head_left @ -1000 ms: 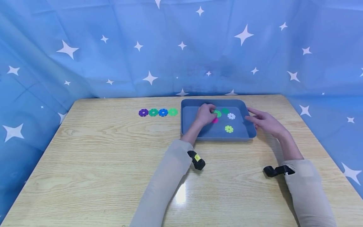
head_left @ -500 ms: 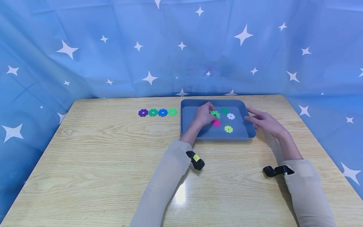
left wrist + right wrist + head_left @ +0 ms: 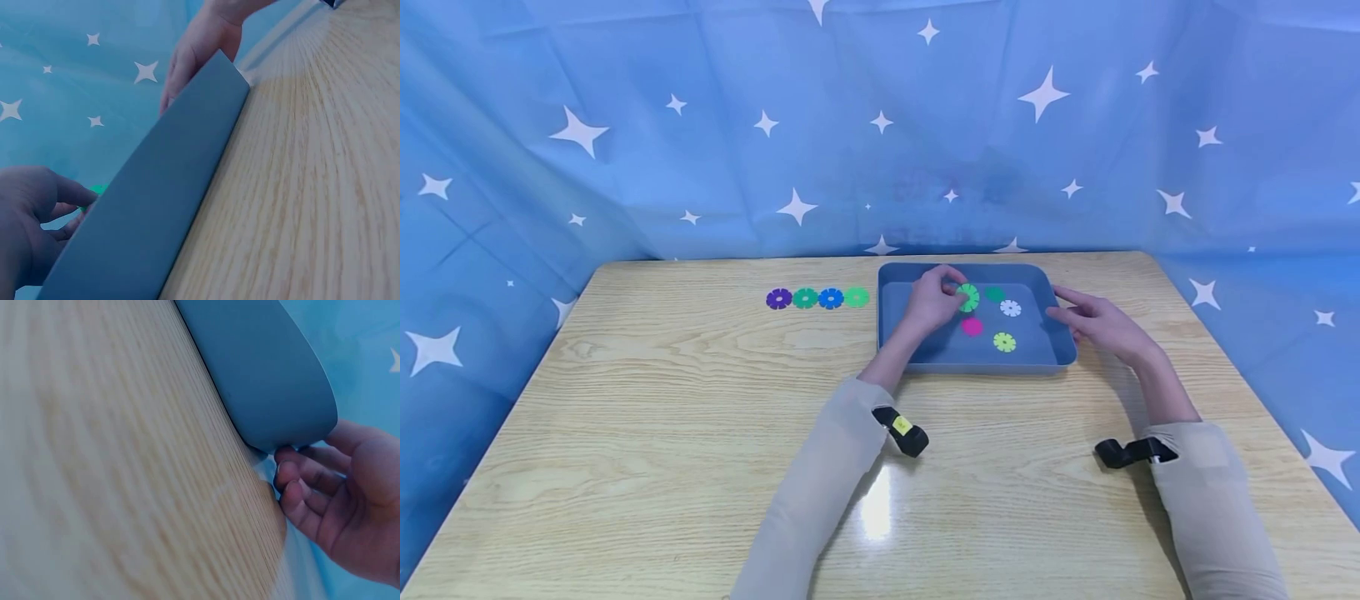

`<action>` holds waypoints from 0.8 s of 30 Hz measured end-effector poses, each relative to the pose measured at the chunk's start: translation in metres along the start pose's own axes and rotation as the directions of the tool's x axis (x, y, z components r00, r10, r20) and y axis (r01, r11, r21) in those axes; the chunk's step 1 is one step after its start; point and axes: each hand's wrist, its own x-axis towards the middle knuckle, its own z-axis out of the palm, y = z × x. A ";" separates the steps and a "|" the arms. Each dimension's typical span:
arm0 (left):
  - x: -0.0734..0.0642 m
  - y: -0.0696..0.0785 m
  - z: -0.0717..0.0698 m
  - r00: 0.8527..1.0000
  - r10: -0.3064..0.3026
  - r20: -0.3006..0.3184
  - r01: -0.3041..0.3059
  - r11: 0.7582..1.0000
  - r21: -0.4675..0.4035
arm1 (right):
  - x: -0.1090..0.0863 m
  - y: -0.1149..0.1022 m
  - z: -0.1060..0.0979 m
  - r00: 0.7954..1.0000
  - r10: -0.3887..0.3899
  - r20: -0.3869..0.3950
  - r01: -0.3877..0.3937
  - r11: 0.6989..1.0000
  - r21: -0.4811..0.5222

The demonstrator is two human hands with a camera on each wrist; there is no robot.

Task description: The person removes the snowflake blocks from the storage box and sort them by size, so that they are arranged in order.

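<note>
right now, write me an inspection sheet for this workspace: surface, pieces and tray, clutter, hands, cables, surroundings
Surface: wood-grain table, glare near the left sleeve
Job's things: blue-grey tray holding pink disc, white disc, yellow-green disc, dark green disc; outside, a row: purple disc, green disc, blue disc, light green disc
Clutter: nothing seen
Left hand: pinches bright green disc over the tray
Right hand: holds the tray's right rim
Cables: nothing seen
Surroundings: blue star-patterned curtain

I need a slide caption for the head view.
Left hand pinches a green disc over the tray; right hand holds its end.
</note>
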 end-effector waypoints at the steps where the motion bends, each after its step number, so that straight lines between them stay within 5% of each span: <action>1: -0.002 0.000 -0.003 1.000 0.006 0.006 -0.006 1.000 -0.021 | 0.000 0.000 0.000 1.000 -0.001 0.000 0.001 1.000 -0.001; 14: -0.014 -0.007 -0.044 0.996 0.082 0.034 -0.075 0.984 -0.163 | -0.001 -0.001 0.001 1.000 -0.005 0.008 0.005 1.000 0.000; 24: -0.016 -0.014 -0.077 0.999 0.036 -0.026 -0.041 0.975 -0.218 | -0.001 0.000 0.000 1.000 -0.016 0.014 0.016 1.000 0.015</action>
